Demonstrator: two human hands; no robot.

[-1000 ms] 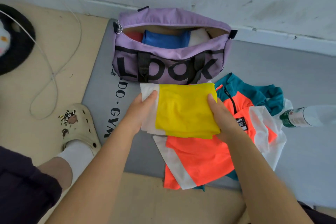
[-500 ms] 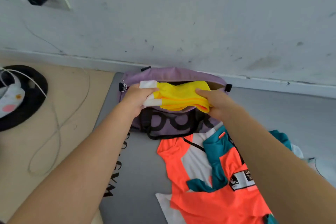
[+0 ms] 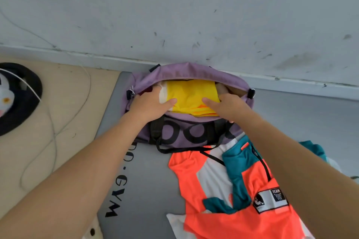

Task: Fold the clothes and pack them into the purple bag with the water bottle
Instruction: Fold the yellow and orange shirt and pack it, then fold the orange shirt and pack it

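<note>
Between both hands, folded yellow-and-white fabric garment sits in the mouth of the purple nylon duffel bag. Left hand & right hand each grip an end, thumbs on top. Step: packing this piece; next prob. push it down, let go, then fold the orange-teal-white jersey nearer the body, below the right hand. Fingers inside the bag are hidden; water bottle isn't visible; bag contents underneath unclear.
</note>
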